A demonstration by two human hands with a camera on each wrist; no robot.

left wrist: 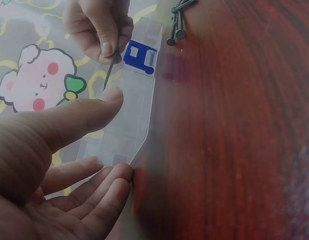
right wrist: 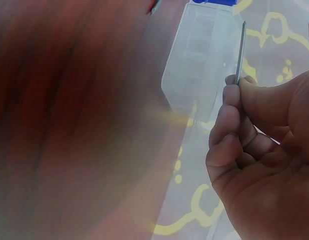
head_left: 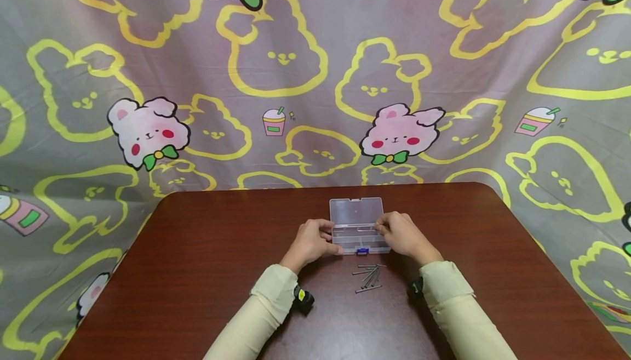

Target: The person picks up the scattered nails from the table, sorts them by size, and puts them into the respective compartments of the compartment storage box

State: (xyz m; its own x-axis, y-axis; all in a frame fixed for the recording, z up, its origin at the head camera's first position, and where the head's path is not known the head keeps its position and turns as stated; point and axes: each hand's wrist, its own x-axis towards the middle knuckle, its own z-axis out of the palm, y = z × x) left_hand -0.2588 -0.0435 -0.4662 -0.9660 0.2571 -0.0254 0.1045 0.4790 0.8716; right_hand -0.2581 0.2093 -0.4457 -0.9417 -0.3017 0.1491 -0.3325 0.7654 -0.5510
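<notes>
A clear plastic compartment box (head_left: 377, 250) stands on the table with its lid (head_left: 356, 211) raised at the back and a blue latch (head_left: 362, 251) in front. My left hand (head_left: 311, 241) holds the box's left end, thumb toward the front corner and fingers around the side. Over the right part of the box, my right hand (head_left: 401, 233) pinches a nail (right wrist: 241, 52) between thumb and forefinger. In the left wrist view that nail (left wrist: 111, 72) slants down toward the left thumb. Several loose nails (head_left: 370, 279) lie in a small heap in front of the box.
The dark reddish wooden table (head_left: 222, 250) has rounded far corners. Behind and on both sides hangs a patterned curtain (head_left: 315, 108) with cartoon bears. A small black wrist device (head_left: 303, 298) is strapped near the left cuff.
</notes>
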